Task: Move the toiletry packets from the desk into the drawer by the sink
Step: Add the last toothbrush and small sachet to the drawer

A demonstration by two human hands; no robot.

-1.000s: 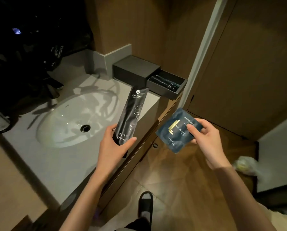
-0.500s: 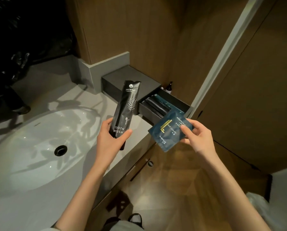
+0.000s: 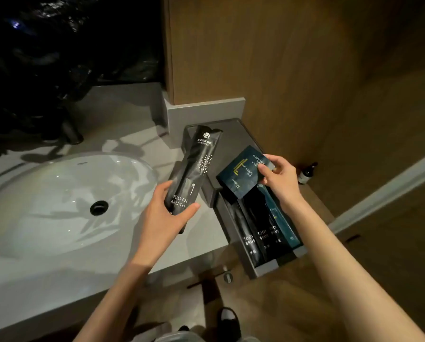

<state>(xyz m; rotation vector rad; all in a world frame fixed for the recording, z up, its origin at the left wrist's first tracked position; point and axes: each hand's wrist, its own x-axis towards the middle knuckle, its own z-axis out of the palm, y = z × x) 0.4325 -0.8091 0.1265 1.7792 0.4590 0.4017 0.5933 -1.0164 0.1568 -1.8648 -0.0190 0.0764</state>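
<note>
Head view. The left hand [image 3: 166,214] is closed around the lower end of a long black toothbrush packet [image 3: 194,174], which slants up and away from the palm, over the counter [image 3: 112,265] beside the sink [image 3: 58,206]. To its right, the right hand [image 3: 279,180] pinches one corner of a square blue packet [image 3: 241,174] between thumb and fingers, holding it tilted just above the far end of the open drawer [image 3: 263,265]. Below that hand, inside the drawer, several black toothbrush packets [image 3: 252,236] lie side by side. Beyond the right hand, a small dark bottle [image 3: 306,172] stands against the wooden wall.
</note>
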